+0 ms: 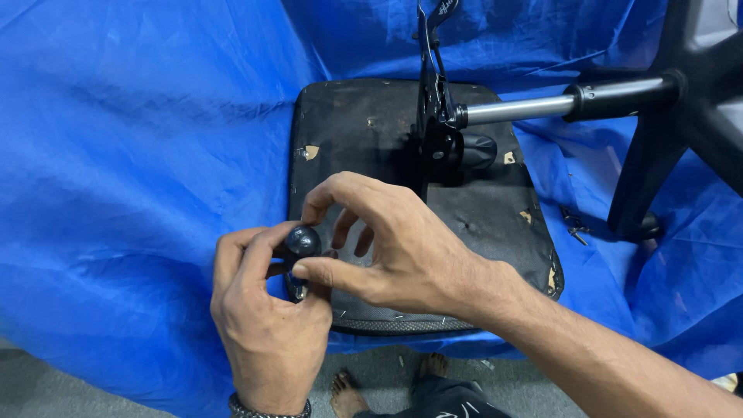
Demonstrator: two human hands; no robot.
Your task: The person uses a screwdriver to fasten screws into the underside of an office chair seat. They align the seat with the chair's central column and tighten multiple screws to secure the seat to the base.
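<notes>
An upturned black chair seat (364,131) lies on a blue tarp, its worn underside facing me. A black metal mechanism plate (433,116) stands on it, with a silver gas cylinder (515,110) running right to a black star base (681,116). My left hand (267,325) grips a small black tool with a round knob (302,240) at the seat's near left edge. My right hand (395,248) reaches across, thumb and fingers pinching at that knob.
The blue tarp (131,170) covers the whole work surface and rises behind. A small metal fastener (574,227) lies on the tarp right of the seat, near a base leg. Below the tarp edge are grey floor and my bare feet (348,395).
</notes>
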